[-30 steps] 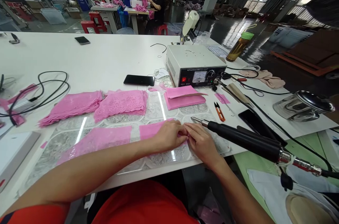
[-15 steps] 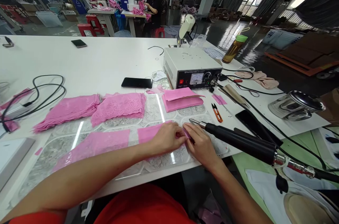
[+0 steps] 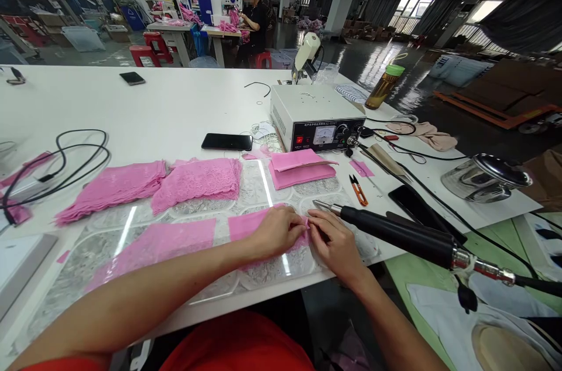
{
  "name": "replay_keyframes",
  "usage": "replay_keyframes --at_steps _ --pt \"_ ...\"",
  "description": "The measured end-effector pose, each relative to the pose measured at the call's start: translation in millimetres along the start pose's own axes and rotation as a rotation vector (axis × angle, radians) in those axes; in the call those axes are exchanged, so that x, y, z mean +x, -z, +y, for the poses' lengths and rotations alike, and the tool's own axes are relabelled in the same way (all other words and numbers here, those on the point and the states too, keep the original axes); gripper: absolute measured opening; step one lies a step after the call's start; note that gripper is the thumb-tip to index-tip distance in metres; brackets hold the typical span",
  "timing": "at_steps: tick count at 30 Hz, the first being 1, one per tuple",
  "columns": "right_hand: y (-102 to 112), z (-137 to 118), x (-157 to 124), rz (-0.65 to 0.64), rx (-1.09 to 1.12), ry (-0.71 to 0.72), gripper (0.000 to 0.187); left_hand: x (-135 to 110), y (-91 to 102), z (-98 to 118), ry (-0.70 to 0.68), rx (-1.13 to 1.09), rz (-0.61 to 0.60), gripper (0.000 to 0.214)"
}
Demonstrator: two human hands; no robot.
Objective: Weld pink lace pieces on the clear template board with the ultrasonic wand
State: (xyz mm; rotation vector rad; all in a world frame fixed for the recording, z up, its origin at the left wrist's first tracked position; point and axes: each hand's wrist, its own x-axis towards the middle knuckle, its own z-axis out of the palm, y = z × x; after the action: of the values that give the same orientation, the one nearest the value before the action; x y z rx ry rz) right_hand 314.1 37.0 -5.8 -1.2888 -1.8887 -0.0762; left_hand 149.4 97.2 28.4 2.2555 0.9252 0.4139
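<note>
A pink fabric piece (image 3: 246, 222) lies flat on the glass pad (image 3: 263, 268) at the table's near edge. My left hand (image 3: 276, 232) rests on it with fingers curled, pinching its right edge. My right hand (image 3: 336, 245) meets it from the right, fingertips pinched on the same edge. A black handheld cutting tool (image 3: 395, 233) lies just right of my right hand, its metal tip pointing left. A larger pink lace piece (image 3: 158, 245) lies to the left on the pad.
Stacks of pink lace (image 3: 199, 179) and folded pink pieces (image 3: 301, 167) sit behind the pad. A white control box (image 3: 318, 116), black phones (image 3: 227, 141), orange snips (image 3: 359, 191), cables (image 3: 61, 163), a bottle (image 3: 384, 86) and a steel lid (image 3: 485, 178) surround them. A person sews far behind.
Both hands stay together on the pink piece's edge, with only small finger shifts. The view has tilted slightly.
</note>
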Motion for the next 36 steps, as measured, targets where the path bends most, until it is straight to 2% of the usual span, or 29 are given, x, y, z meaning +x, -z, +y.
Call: replay_keyframes --at_steps 4,12,22,36 --pt "5.1 -1.9 -0.8 -0.036 0.073 -0.043 0.018 0.6 -0.2 -1.6 -0.002 -0.007 -0.003 0.025" --pt "4.1 -5.9 0.6 -0.034 0.046 -0.046 0.009 0.2 2.1 0.5 -0.011 -0.045 -0.023 0.025" --pt "6.6 -7.6 0.8 -0.063 0.121 -0.104 0.005 0.8 2.6 1.1 0.015 -0.076 -0.025 0.026" --pt "6.5 -7.6 -0.5 -0.066 0.109 -0.171 0.008 1.5 -0.6 -2.0 0.063 -0.160 0.013 0.025"
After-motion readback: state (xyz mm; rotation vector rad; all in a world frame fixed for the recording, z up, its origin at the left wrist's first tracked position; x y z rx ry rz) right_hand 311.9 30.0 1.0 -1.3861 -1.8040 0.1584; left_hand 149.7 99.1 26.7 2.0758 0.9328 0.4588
